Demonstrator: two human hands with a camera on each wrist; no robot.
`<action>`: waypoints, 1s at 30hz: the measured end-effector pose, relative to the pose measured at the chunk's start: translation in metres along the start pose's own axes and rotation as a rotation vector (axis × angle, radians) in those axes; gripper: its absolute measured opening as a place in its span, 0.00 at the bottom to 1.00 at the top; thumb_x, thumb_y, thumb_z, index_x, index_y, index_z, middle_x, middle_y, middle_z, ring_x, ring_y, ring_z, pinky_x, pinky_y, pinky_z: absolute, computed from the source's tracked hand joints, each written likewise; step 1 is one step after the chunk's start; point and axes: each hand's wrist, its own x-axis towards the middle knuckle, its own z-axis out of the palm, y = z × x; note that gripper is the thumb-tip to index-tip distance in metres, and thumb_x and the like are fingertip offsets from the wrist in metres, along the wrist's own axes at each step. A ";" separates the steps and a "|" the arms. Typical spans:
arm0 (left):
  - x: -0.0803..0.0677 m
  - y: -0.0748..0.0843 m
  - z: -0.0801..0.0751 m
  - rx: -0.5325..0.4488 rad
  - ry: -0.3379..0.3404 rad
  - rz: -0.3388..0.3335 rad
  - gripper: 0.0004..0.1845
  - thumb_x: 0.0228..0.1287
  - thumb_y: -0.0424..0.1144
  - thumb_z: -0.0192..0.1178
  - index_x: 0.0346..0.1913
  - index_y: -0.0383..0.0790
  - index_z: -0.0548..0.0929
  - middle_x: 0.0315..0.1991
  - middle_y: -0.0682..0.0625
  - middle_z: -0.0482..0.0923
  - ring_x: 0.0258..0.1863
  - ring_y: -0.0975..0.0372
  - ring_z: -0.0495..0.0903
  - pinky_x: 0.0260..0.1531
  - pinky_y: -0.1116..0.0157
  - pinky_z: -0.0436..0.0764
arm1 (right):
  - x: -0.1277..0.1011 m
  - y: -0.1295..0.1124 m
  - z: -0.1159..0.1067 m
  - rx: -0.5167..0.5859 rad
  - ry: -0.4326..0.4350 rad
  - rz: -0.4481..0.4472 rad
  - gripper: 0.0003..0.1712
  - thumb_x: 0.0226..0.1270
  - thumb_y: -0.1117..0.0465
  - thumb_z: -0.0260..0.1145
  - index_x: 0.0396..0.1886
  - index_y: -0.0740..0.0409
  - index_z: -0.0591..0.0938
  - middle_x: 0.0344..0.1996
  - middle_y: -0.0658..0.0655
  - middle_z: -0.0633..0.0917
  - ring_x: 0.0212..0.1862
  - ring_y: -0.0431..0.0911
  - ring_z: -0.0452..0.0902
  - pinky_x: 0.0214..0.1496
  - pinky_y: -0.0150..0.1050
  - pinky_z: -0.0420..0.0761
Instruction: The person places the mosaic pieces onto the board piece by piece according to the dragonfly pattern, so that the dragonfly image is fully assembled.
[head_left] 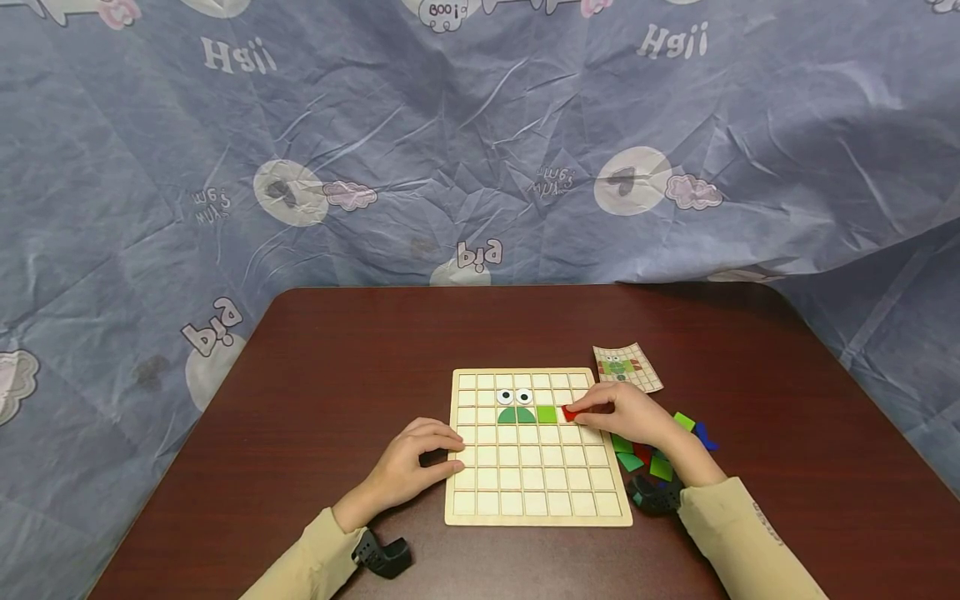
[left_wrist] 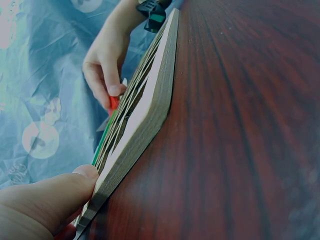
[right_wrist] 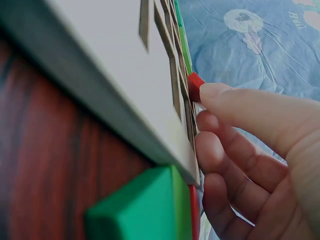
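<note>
A pale wooden grid board (head_left: 525,504) lies on the table. My right hand (head_left: 628,412) pinches a red tile (head_left: 570,414) between thumb and fingers at the board's right side, in the row with a light green square (head_left: 547,414). In the right wrist view the red tile (right_wrist: 195,80) is tilted at the grid. Left of the green square sit two dark green quarter-round tiles (head_left: 516,415), with two round eye pieces (head_left: 506,397) above them. My left hand (head_left: 411,458) rests at the board's left edge, fingertips and thumb (left_wrist: 86,172) touching it.
Loose green, red and blue pieces (head_left: 660,467) lie right of the board, partly under the right forearm. A small picture card (head_left: 633,371) with a gridded design lies beyond the board's back right corner. A patterned blue cloth (head_left: 480,167) hangs behind the table.
</note>
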 end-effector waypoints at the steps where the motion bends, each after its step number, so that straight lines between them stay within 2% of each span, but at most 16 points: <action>1: 0.000 0.000 0.000 0.000 0.001 0.001 0.12 0.57 0.43 0.67 0.44 0.46 0.86 0.45 0.57 0.79 0.51 0.63 0.72 0.49 0.64 0.75 | 0.000 0.000 0.000 -0.007 0.003 0.001 0.12 0.61 0.56 0.68 0.45 0.50 0.87 0.38 0.45 0.84 0.38 0.39 0.76 0.35 0.34 0.77; 8: 0.000 0.001 0.000 0.001 -0.001 0.002 0.12 0.57 0.43 0.67 0.44 0.45 0.86 0.45 0.57 0.79 0.51 0.63 0.72 0.50 0.64 0.75 | 0.000 -0.002 0.000 -0.008 -0.009 -0.022 0.12 0.62 0.58 0.68 0.46 0.52 0.86 0.40 0.48 0.84 0.40 0.40 0.77 0.38 0.35 0.78; 13: 0.001 0.002 -0.001 -0.006 0.001 0.003 0.11 0.57 0.42 0.67 0.43 0.45 0.86 0.45 0.56 0.79 0.51 0.63 0.72 0.50 0.64 0.75 | 0.000 -0.003 -0.001 -0.009 -0.042 -0.072 0.13 0.66 0.61 0.64 0.48 0.56 0.85 0.40 0.50 0.84 0.36 0.38 0.75 0.34 0.34 0.76; 17: 0.001 0.003 -0.001 -0.015 0.002 0.003 0.11 0.57 0.42 0.68 0.43 0.45 0.86 0.45 0.56 0.79 0.50 0.63 0.73 0.50 0.64 0.75 | 0.000 -0.004 -0.001 0.013 -0.040 -0.035 0.12 0.66 0.60 0.64 0.47 0.54 0.85 0.40 0.49 0.84 0.34 0.37 0.74 0.33 0.33 0.75; 23: 0.001 0.002 -0.001 -0.005 -0.001 -0.003 0.11 0.57 0.42 0.67 0.43 0.45 0.85 0.46 0.57 0.79 0.51 0.63 0.72 0.50 0.64 0.75 | 0.001 -0.006 0.001 0.055 -0.033 0.068 0.10 0.62 0.60 0.68 0.43 0.54 0.84 0.31 0.45 0.82 0.31 0.38 0.76 0.35 0.33 0.79; 30: 0.001 0.002 -0.001 -0.003 0.002 -0.003 0.11 0.57 0.43 0.67 0.43 0.46 0.86 0.45 0.57 0.79 0.50 0.63 0.72 0.50 0.64 0.75 | -0.001 -0.006 -0.003 0.072 -0.029 0.097 0.12 0.61 0.60 0.68 0.45 0.56 0.83 0.30 0.46 0.81 0.32 0.39 0.76 0.37 0.33 0.79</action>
